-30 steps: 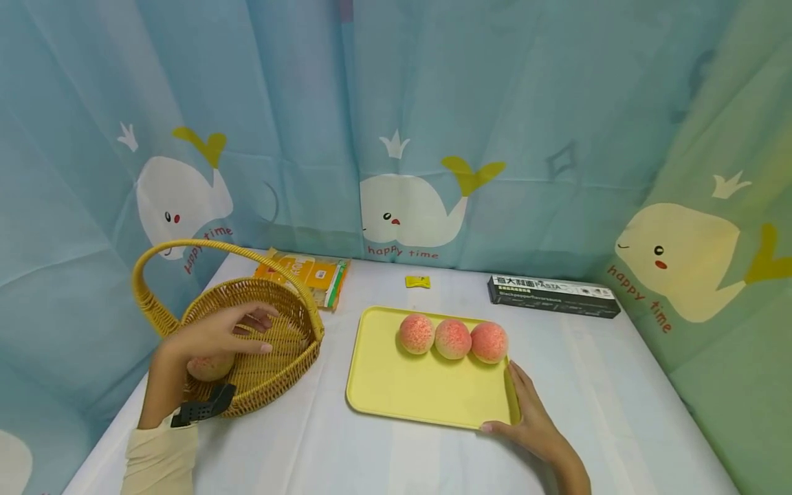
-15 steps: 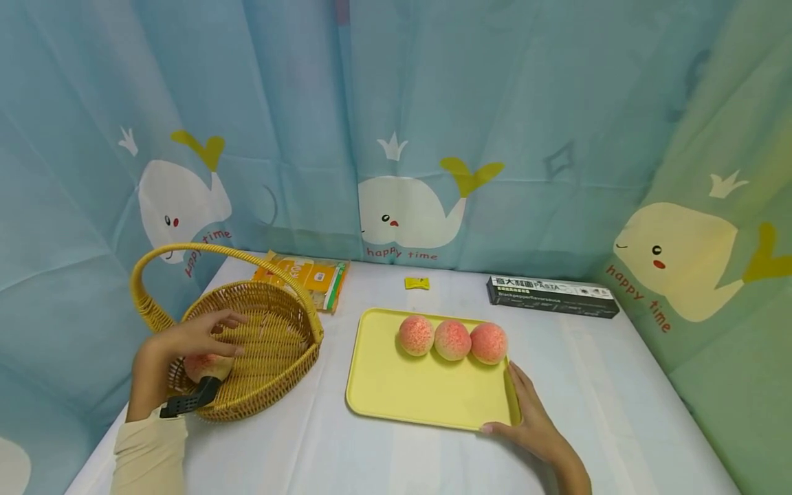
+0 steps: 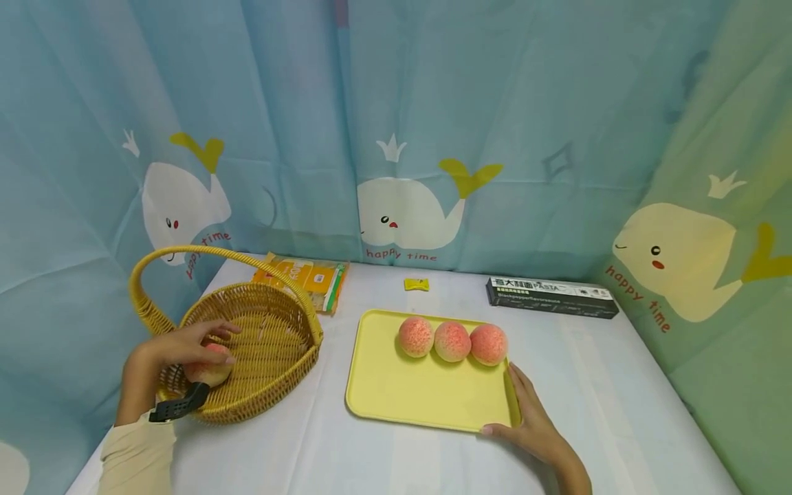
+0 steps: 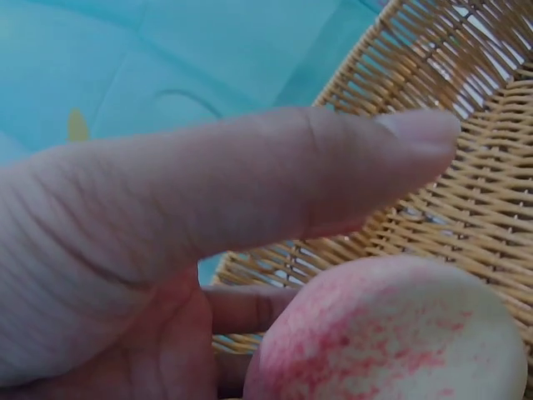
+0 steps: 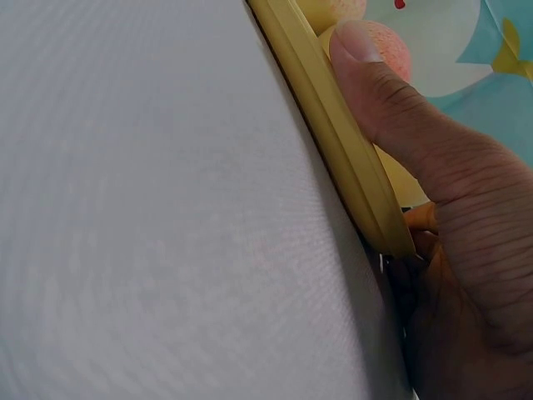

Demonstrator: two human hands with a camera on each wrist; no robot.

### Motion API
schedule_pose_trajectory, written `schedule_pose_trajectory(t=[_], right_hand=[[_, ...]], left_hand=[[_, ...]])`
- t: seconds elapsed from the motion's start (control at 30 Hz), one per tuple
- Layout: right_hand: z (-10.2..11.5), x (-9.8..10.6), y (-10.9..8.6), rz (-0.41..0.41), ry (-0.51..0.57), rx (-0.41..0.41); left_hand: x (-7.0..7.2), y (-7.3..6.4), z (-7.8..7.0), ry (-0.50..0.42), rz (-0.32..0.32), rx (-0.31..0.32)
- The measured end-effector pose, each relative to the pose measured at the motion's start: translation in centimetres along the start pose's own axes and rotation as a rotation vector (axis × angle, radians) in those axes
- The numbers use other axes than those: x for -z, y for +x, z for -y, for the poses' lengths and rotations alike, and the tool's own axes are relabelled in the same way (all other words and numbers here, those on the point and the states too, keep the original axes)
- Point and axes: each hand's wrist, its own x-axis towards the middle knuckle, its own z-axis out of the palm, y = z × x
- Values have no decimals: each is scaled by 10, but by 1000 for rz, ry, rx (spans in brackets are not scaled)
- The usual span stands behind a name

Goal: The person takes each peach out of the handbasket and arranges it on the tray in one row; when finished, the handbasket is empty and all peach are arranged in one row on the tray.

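Observation:
A yellow wicker basket (image 3: 272,357) with a tall handle stands on the left with a pink-and-cream peach (image 3: 207,371) inside. Over this peach is my left hand (image 3: 179,344), its thumb straight; in the left wrist view the thumb passes above the peach (image 4: 391,333) and other fingers show behind it. A yellow rectangular tray (image 3: 402,392) lies mid-table, bearing three peaches (image 3: 453,341) in a row near its back right. My right hand (image 3: 535,426) holds the tray's front right corner, thumb at the front rim and fingers along the right side.
Behind the basket lies an orange food packet (image 3: 315,278). A small yellow packet (image 3: 416,284) sits beyond the tray, and a black-and-white pasta box (image 3: 551,297) is at the back right. Blue curtains (image 3: 297,103) with whale prints surround the white table (image 3: 619,412).
My left hand has moved left and lower, from over the basket's middle to the peach inside it. My right hand and the tray have stayed in place.

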Motion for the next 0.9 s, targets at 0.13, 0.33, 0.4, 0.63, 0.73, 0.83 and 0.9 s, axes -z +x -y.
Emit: schedule_pose_trajectory(t=[0.13,0.33,0.4,0.63,0.73,0.83,0.9], right_hand=[[-1,-1,-1,-1,-6,1],[-1,-1,-3,-2,-13,3],[-1,0,-3,0,-15,2],[-2,1,-1,4,-28,-12],[-1,1,0,4,-25,-7],[0,0,1,6,-20,-9],[1,0,1,11,-18,-14]], left_hand=[[-1,-5,5,-22,-12,-4],[-1,-12,12,-122,-16,-4],[-1,-13,13,-138,-15,0],[-2,-10,12,-182,49,55],[-1,-9,13,-188,81,51],[1,-10,15,-205,111,29],[3,-10,17,-219,126,19]])
